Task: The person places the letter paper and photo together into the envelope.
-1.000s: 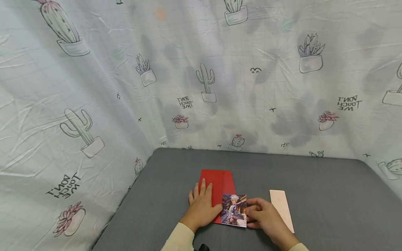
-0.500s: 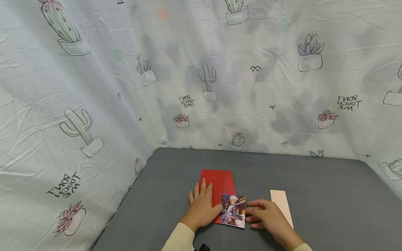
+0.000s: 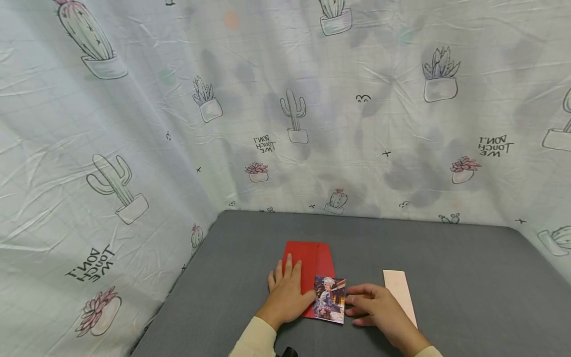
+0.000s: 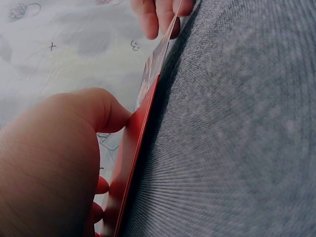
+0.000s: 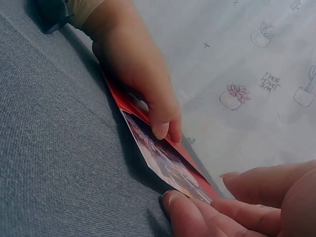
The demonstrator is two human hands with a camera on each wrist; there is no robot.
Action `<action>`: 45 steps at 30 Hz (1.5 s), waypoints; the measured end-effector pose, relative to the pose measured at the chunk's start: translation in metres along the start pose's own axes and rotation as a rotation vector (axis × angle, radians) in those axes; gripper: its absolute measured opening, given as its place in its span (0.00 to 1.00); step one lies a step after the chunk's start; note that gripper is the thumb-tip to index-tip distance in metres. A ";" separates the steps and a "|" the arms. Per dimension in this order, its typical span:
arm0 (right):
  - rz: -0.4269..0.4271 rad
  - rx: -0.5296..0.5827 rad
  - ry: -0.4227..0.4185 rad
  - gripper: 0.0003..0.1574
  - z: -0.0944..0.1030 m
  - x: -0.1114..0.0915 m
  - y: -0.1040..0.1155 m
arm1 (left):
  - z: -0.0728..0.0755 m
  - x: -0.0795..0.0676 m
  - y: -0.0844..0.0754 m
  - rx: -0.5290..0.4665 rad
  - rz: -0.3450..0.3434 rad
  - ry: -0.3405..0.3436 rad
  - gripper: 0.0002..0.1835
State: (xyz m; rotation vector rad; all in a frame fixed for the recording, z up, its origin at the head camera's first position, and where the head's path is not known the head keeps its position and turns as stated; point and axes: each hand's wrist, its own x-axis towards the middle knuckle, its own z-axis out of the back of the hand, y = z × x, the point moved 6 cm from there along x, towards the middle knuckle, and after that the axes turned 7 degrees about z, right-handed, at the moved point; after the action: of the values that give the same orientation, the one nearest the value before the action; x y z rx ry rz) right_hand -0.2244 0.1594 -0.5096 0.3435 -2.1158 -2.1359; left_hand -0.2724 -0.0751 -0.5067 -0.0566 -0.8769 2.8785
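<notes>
A red paper envelope (image 3: 309,255) lies on the table with its flap unfolded to the right. My left hand (image 3: 286,298) rests on it with the fingers spread. A colourful photo card (image 3: 329,300), showing a figure in a white hat, juts from the envelope's right side; its left part is hidden inside. In the left wrist view the thumb (image 4: 109,111) presses near the envelope's opening. My right hand (image 3: 380,310) is at the card's right edge, its relaxed fingertips (image 5: 181,210) against that edge and the forefinger lifted clear.
A pale, narrow paper piece (image 3: 400,292) lies right of my right hand, partly covered by it. The grey cloth-covered table (image 3: 250,248) ends at a pale curtain (image 3: 392,188) printed with cacti. A small black object (image 3: 289,352) shows at the bottom edge.
The photo card has slid slightly left, further into the envelope. My right hand's fingertips have shifted from the card's border to its outer edge. My left hand stays in place.
</notes>
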 end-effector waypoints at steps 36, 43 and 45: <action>0.011 0.104 0.097 0.33 -0.012 0.001 -0.003 | 0.000 0.000 0.001 0.020 0.005 0.014 0.48; 0.000 0.121 0.100 0.35 -0.014 0.001 -0.005 | 0.000 0.000 0.002 0.017 0.006 0.017 0.48; -0.002 0.126 0.101 0.35 -0.015 0.001 -0.004 | 0.000 0.000 0.002 0.017 0.007 0.017 0.48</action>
State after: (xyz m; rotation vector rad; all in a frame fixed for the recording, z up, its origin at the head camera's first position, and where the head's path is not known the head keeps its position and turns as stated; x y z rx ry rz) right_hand -0.2216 0.1446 -0.5140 0.4556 -2.1985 -1.9465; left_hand -0.2722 -0.0770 -0.5074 -0.0819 -0.8501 2.8870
